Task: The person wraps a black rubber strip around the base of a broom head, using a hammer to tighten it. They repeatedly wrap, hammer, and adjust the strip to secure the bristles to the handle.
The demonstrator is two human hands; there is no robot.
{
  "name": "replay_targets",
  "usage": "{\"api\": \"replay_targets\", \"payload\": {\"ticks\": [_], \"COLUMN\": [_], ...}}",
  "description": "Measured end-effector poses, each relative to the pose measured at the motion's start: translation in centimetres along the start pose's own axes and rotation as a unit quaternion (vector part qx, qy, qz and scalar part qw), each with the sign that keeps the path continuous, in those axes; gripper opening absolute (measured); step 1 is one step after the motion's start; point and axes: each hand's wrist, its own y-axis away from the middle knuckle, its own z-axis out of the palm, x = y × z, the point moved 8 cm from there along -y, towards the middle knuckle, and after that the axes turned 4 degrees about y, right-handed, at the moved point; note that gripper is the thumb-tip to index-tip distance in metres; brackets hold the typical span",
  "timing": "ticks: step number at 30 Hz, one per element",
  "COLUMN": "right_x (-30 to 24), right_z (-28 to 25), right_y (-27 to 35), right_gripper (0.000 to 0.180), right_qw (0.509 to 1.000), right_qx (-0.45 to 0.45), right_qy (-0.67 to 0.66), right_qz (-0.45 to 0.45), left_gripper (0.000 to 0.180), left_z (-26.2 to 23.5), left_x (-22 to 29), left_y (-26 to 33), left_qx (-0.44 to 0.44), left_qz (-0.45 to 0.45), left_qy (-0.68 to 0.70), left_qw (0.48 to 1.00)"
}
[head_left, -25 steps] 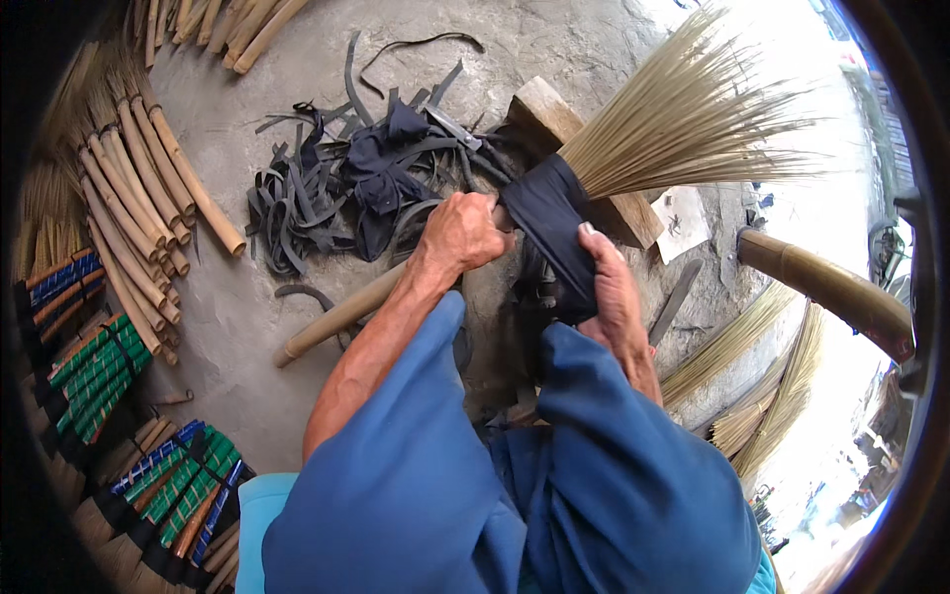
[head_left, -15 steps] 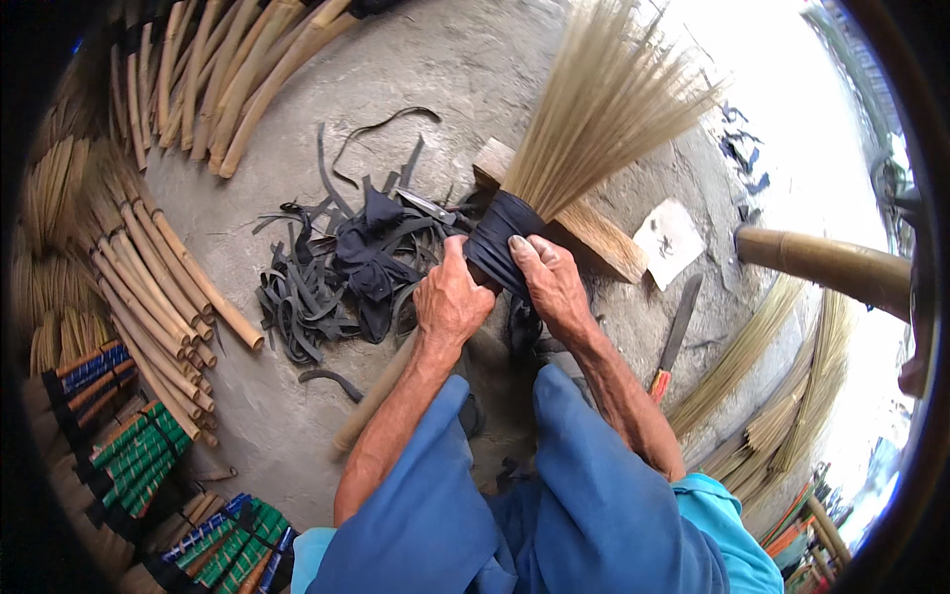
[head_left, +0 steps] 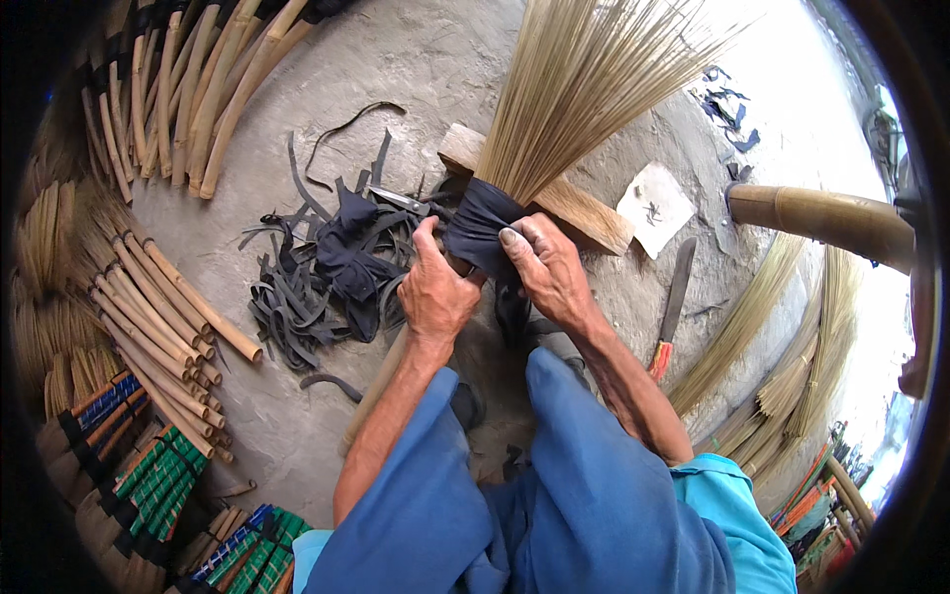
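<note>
A broom (head_left: 569, 99) with a fan of pale straw bristles points away from me, its neck wrapped in dark cloth (head_left: 480, 226). My left hand (head_left: 435, 292) is closed around the broom just below the wrap, at the left. My right hand (head_left: 546, 272) pinches the cloth at its right edge, thumb on top. Below my left hand, the bamboo handle (head_left: 371, 401) slants down beside my left forearm. The neck lies over a wooden block (head_left: 592, 216). Scissors (head_left: 401, 201) lie left of the neck, by a heap of dark cloth strips (head_left: 307, 292).
A knife (head_left: 679, 292) with a red-and-yellow handle lies to the right, near a white sheet (head_left: 657, 210). Bundles of straw (head_left: 742, 327) and a thick bamboo pole (head_left: 816, 223) are farther right. Several bamboo-handled brooms (head_left: 163, 317) lie at the left, with green-bound ones (head_left: 163, 475) below.
The wrapped cloth, smooth and banded before, now looks creased and gathered near my right thumb. Both hands still hold the broom's neck area. The whole view has shifted slightly.
</note>
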Motion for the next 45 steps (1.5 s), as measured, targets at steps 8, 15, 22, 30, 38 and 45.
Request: {"api": "replay_targets", "payload": {"ticks": [8, 15, 22, 30, 38, 45], "right_x": [0.7, -2.5, 1.4, 0.6, 3.1, 0.1], "right_z": [2.6, 0.5, 2.6, 0.3, -0.5, -0.8], "right_y": [3.3, 2.5, 3.2, 2.3, 2.0, 1.3], "right_gripper": [0.033, 0.023, 0.031, 0.029, 0.029, 0.037], "right_qw": [0.994, 0.991, 0.957, 0.986, 0.995, 0.991], "right_qx": [-0.063, 0.056, -0.025, -0.003, 0.023, 0.010], "right_qy": [-0.062, 0.074, -0.194, -0.133, 0.024, 0.124], "right_qz": [0.067, -0.095, 0.214, 0.102, 0.094, 0.041], "left_gripper": [0.049, 0.031, 0.021, 0.025, 0.055, 0.045], "left_z": [-2.1, -3.1, -3.1, -2.3, -2.2, -0.1], "left_x": [0.9, -0.6, 0.0, 0.9, 0.8, -2.3], "left_y": [1.5, 2.6, 3.3, 3.3, 2.2, -0.2], "left_qx": [0.139, 0.126, 0.118, 0.104, 0.122, -0.135], "left_qz": [0.252, 0.267, 0.293, 0.291, 0.163, 0.040], "left_qy": [0.112, 0.162, 0.148, 0.103, 0.034, 0.214], "left_qw": [0.951, 0.942, 0.937, 0.945, 0.978, 0.967]}}
